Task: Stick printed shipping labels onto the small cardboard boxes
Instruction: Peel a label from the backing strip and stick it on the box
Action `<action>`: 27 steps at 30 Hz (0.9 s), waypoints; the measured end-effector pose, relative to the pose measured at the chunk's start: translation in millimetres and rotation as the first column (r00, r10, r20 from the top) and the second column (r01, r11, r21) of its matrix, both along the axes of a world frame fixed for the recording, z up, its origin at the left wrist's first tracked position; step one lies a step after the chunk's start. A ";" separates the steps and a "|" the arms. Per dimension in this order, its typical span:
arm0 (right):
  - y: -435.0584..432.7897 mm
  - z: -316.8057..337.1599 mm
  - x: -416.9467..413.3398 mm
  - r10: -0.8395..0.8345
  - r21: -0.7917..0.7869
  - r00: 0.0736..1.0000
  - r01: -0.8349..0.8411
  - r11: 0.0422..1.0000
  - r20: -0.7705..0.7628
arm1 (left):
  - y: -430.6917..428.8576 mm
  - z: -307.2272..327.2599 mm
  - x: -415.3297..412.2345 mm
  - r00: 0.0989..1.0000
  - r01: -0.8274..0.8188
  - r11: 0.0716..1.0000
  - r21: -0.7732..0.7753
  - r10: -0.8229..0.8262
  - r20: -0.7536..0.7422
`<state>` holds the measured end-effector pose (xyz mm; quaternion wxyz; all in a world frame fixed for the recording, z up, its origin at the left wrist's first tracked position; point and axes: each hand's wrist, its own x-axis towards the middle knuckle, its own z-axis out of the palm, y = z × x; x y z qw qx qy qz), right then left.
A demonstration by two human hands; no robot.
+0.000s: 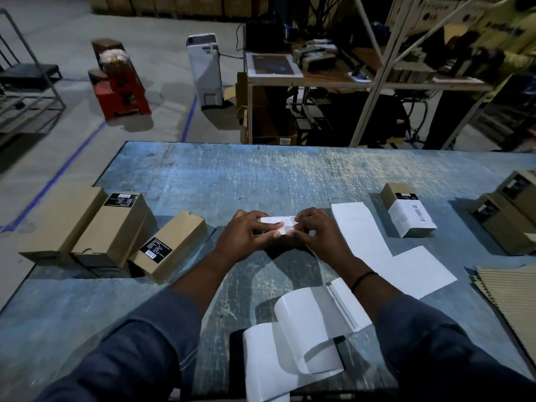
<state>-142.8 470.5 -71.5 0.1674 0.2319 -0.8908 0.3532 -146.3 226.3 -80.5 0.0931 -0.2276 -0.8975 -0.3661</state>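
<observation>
At the middle of the blue table [261,175], a small cardboard box [278,242] lies almost hidden under both my hands. A white printed shipping label [277,220] lies across its top. My left hand [246,235] grips the box, fingers over its far edge and thumb on the label. My right hand [319,233] pinches the label's right end with curled fingertips. To the right stands a box that bears a white label [409,211]. Three brown boxes [116,227] with small black stickers lie at the left.
White backing sheets [362,227] lie to the right of my hands, and curled white strips [304,329] sit near the table's front edge. More brown boxes [507,221] and a corrugated sheet [510,291] are at the far right. Shelving and floor lie beyond the table.
</observation>
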 end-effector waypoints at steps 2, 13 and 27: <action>6.9 -2.9 0.9 0.029 0.044 0.999 -0.028 0.999 -0.022 | -2.5 1.4 -1.6 0.999 0.040 0.999 -0.034 -0.041 -0.021; 14.2 4.0 12.2 0.022 -0.187 0.976 0.020 0.982 0.217 | -23.9 27.2 -7.3 0.956 0.257 0.949 -0.182 -0.221 0.194; -19.5 7.4 2.6 -0.131 -0.108 0.990 0.136 0.985 0.044 | 3.7 4.2 1.7 0.993 -0.029 0.974 0.224 0.002 0.118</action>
